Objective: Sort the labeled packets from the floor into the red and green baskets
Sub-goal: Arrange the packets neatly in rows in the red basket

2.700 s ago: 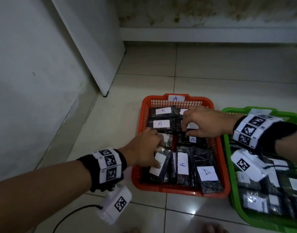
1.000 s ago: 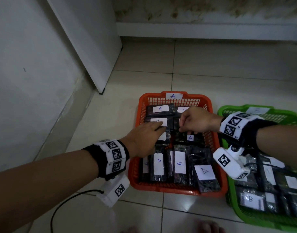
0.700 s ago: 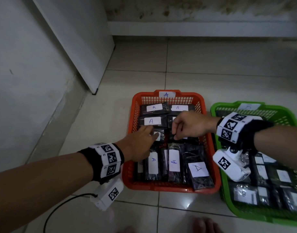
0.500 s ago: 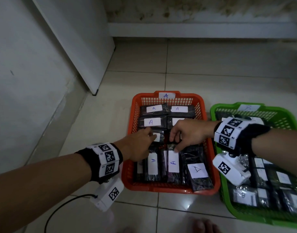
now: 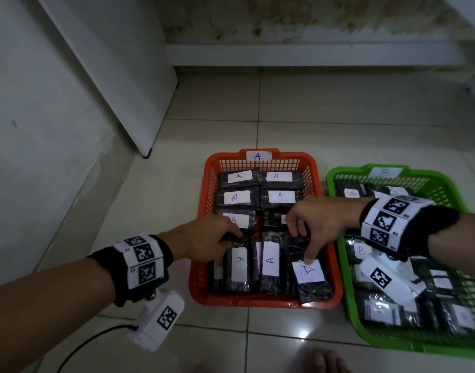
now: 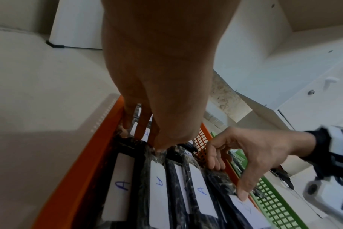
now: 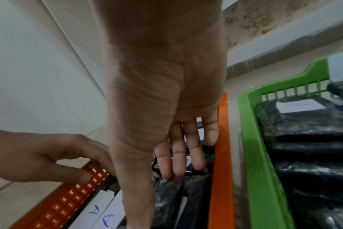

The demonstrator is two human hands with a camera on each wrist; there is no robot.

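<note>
The red basket (image 5: pixel 204 200), tagged A, holds several dark packets with white A labels. To its right, the green basket (image 5: pixel 335 181), tagged B, holds B packets. My left hand (image 5: pixel 212 239) reaches over the red basket's left rim, and its fingertips touch the far end of a near-row packet (image 5: pixel 237 284). My right hand (image 5: pixel 317 224) spans the near right packet (image 5: pixel 314 289), thumb pressed on its label, straight fingers (image 7: pixel 178 162) on its far end. In the left wrist view, the left fingers (image 6: pixel 139 130) point straight down between the rows. Neither hand lifts a packet.
A white door panel (image 5: pixel 110 76) and a wall stand at the left, with a low ledge (image 5: pixel 311 55) along the back. A black cable (image 5: pixel 91 343) trails from my left wrist camera. Toes (image 5: pixel 319 359) show at the bottom edge. Tiled floor (image 5: pixel 338 103) lies beyond the baskets.
Both hands have come from the far rows of the red basket to its near row. The right thumb has moved onto the near right packet's label.
</note>
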